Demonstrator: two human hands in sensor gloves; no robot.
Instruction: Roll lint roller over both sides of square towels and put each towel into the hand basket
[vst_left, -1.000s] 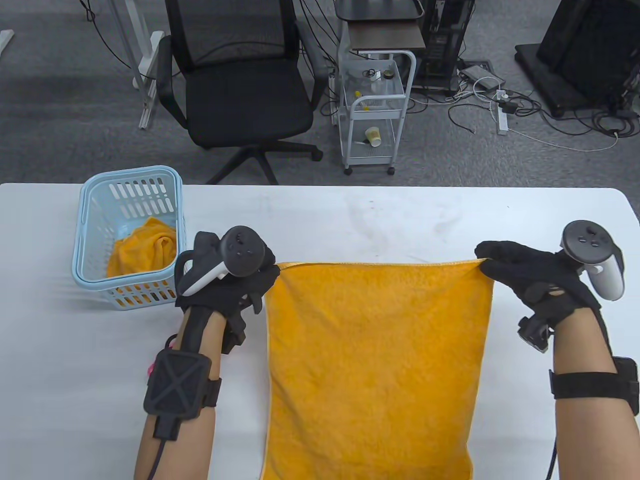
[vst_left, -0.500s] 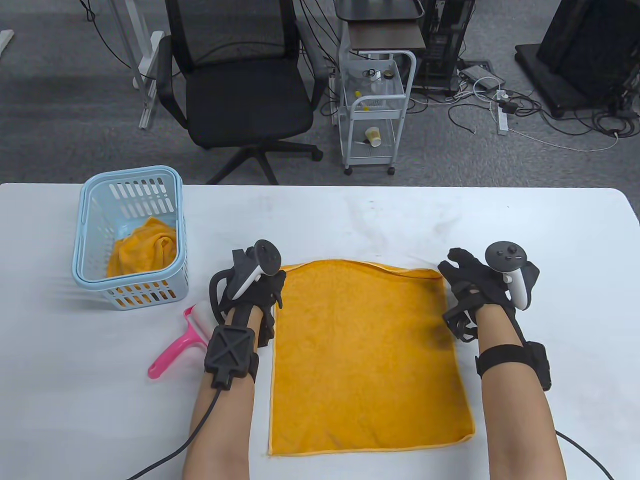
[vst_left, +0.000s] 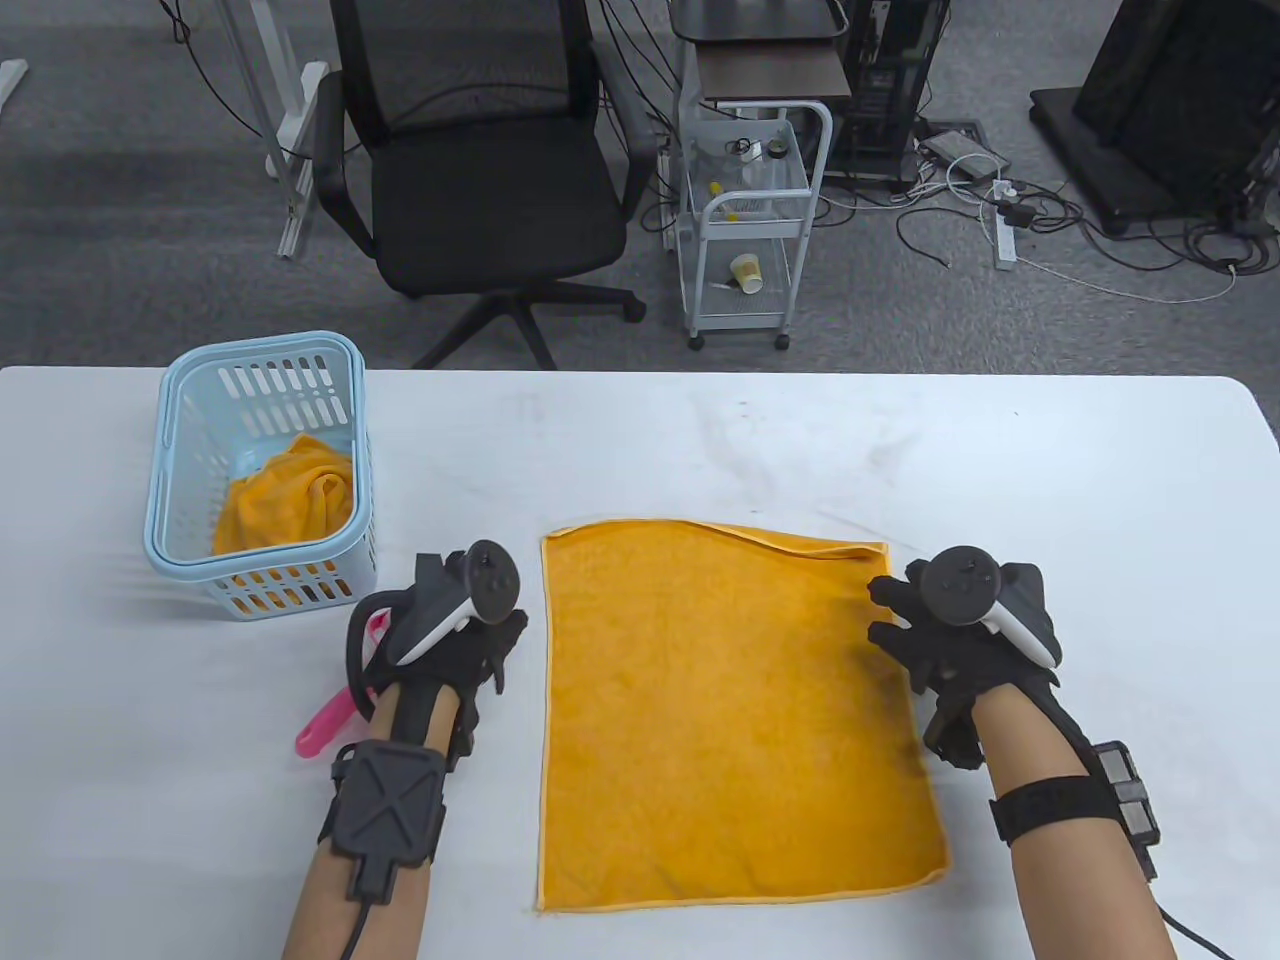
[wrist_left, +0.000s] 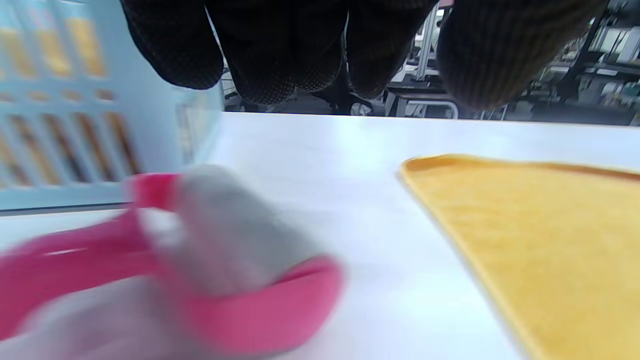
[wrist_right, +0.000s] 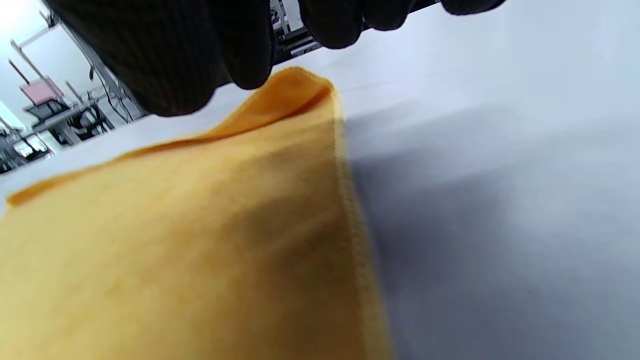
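Your left hand (vst_left: 455, 640) hovered directly over the lint roller (wrist_left: 220, 260), grip loose and empty; its handle ran toward 7 o'clock. Right hand (vst_left: 955, 640) hung slack at the towel (vst_left: 735, 720) edge.

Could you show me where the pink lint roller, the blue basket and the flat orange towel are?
lint roller (wrist_left: 225, 235), left wrist view, on its grey roll.
basket (vst_left: 258, 349), table view, on its far rim.
towel (vst_left: 730, 700), table view, on the middle of the flat cloth.
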